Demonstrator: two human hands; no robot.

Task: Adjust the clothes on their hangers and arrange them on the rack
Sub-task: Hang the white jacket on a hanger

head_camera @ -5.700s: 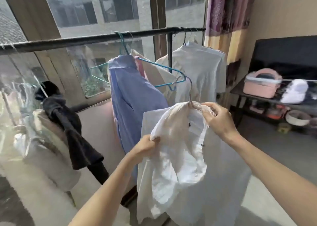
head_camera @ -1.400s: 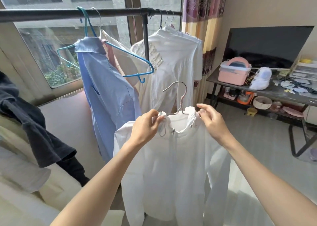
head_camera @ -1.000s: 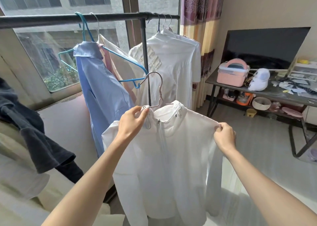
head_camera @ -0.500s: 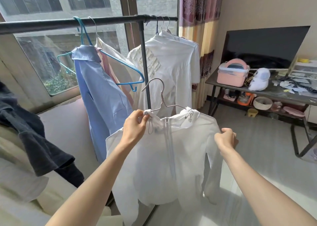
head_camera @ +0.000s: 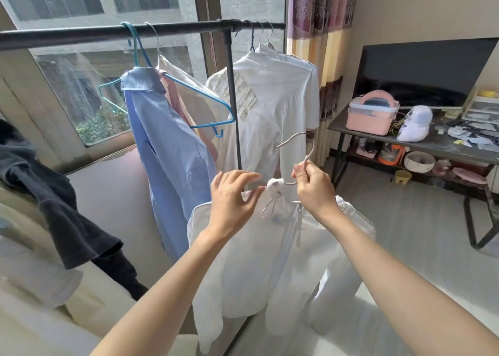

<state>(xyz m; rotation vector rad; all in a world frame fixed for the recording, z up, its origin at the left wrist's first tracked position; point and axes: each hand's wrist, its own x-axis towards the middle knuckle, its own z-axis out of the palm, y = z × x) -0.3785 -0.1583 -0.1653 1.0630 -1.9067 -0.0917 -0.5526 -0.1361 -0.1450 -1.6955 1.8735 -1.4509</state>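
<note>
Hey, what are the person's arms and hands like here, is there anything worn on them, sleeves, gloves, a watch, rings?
Both forearms are bare all the way to the bottom edge of the picture: no sleeves in view. The left hand and the right hand have no gloves. No watch, bracelet or band shows on either wrist, and no ring shows on the fingers that can be seen. No markings are visible.

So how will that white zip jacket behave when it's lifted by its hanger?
The white zip jacket is probably floppy: its sleeves droop in soft folds. It is likely light, since the right hand alone grips the thin wire hanger. It may slip sideways.
</note>
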